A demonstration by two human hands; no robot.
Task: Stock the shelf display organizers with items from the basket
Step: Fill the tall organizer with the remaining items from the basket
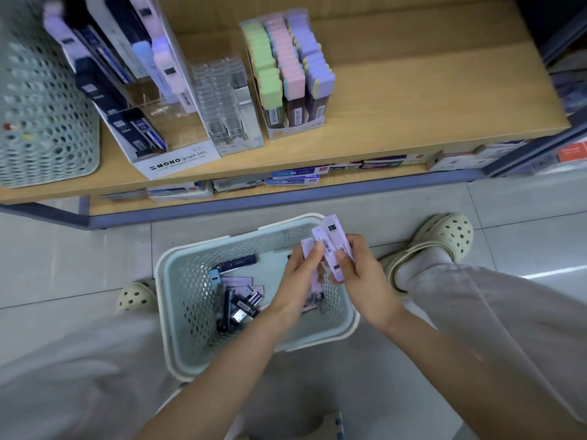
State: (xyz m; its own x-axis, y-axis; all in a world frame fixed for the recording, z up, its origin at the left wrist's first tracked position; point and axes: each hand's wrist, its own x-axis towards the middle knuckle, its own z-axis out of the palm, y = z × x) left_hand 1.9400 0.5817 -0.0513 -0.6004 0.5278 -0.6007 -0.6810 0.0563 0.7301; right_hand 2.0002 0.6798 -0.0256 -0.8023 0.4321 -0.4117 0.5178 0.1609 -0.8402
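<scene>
A pale blue perforated basket (178, 281) stands on the floor between my feet, holding several dark and lilac lead packs (236, 292). Over its right side my right hand (362, 274) grips a few lilac packs (333, 241) fanned upward. My left hand (300, 281) pinches another lilac pack (307, 247) beside them. On the wooden shelf (413, 100) above stands a white MONO display organizer (178, 163) with dark and pastel packs, partly filled.
A clear acrylic organizer (222, 100) and a box of pastel green, pink and purple packs (286, 71) stand right of the MONO display. A green mesh basket (41, 106) sits at the shelf's left. Boxes line the lower shelf (286, 179). My clogs (444, 236) flank the basket.
</scene>
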